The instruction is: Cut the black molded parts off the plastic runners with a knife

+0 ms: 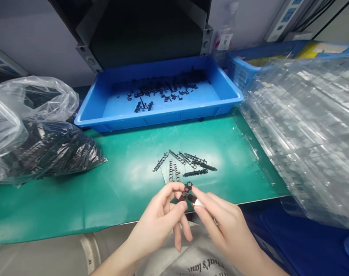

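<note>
My left hand (163, 218) and my right hand (220, 222) meet at the near edge of the green mat (119, 184). Both pinch one small black plastic part (187, 190) between fingertips, its ring end sticking up. A white tape or cot wraps my right fingertip. Just beyond my hands, several black plastic strips (186, 163) lie fanned out on the mat. A blue tray (160, 115) at the back holds several small black pieces (163, 90).
A clear bag full of black strips (48, 153) lies on the left. A tall stack of clear plastic trays (307, 130) fills the right side. A blue basket (243, 71) stands behind it. A dark machine chute (145, 30) hangs over the blue tray.
</note>
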Motion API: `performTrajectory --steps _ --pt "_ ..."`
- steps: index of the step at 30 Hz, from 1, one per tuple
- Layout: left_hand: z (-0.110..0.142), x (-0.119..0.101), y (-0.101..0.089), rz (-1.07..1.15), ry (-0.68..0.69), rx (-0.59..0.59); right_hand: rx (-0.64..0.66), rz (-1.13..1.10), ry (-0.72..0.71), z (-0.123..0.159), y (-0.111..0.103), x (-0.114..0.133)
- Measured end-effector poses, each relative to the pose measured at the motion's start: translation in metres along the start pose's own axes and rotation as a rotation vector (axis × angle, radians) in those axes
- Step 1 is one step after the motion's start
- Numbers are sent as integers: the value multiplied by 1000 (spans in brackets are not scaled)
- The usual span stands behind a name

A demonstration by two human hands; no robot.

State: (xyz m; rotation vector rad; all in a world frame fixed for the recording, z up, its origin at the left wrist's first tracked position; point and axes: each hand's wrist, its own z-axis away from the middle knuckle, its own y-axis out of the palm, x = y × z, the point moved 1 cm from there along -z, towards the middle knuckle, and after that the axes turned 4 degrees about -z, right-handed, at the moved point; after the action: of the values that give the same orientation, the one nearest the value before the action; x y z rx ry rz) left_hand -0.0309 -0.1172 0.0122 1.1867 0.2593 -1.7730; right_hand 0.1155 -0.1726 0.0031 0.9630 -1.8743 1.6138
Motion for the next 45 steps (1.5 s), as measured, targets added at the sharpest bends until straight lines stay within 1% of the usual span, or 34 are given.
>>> performTrajectory --steps 5,16,23,30,35,37,41,45 --pt "2 5 2 12 9 4 7 46 -33 0 1 1" --pt "0 14 3 14 -11 -17 94 19 17 4 1 -1" --pt "1 19 5 -28 -35 -32 65 31 -3 5 2 1" --pt "2 21 7 -111 3 -72 44 57 6 6 4 3" --pt "0 21 9 -66 -30 -89 17 43 11 5 6 1" --pt "-1 20 9 -57 -49 -85 37 16 16 4 5 -2" --pt "-1 20 7 -100 -76 -83 121 7 -6 3 2 -5" --pt "0 19 7 -153 -76 -104 122 14 5 2 1 -4"
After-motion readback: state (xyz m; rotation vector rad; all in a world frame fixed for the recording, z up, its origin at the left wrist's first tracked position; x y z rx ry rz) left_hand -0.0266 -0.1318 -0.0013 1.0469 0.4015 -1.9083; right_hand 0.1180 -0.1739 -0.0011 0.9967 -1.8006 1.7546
